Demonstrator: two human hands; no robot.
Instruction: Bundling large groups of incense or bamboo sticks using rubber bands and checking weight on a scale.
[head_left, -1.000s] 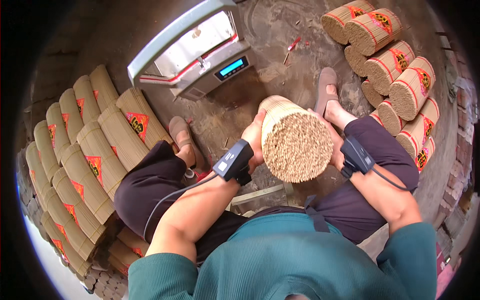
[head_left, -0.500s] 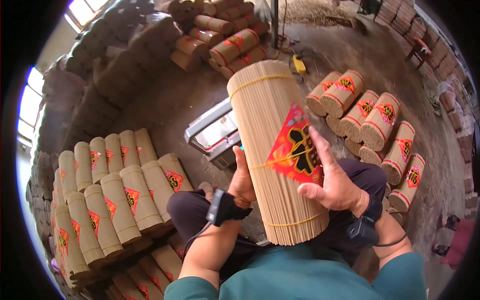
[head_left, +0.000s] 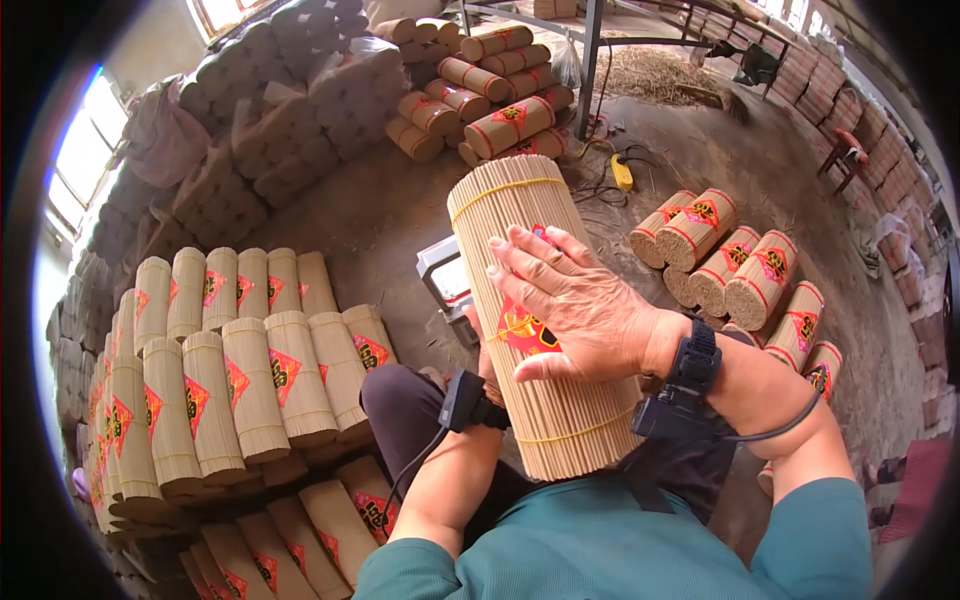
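A thick bundle of incense sticks (head_left: pixel 570 412) stands tilted in front of me, tied with thin yellow bands near both ends. My left hand (head_left: pixel 487 362) supports it at its left side; most of those fingers are hidden behind the sticks. Flat across its front lies my right hand (head_left: pixel 585 308), fingers stretched out and slightly spread. Under that palm is a red diamond-shaped label (head_left: pixel 520 328) with a black and gold figure, largely covered. Beyond the bundle, partly hidden by it, sits a grey-framed box with a white top (head_left: pixel 440 272).
Labelled bundles (head_left: pixel 235 385) are stacked in rows at my left. More, with red bands, lie in a pile (head_left: pixel 775 270) at the right and another pile (head_left: pixel 490 90) at the back. A yellow power strip (head_left: pixel 622 173) with cables lies on the floor near a metal post (head_left: pixel 590 70).
My right hand has moved from the bundle's right side onto its front, over the label. The label sits more upright against the sticks. My view has shifted, showing more of the back.
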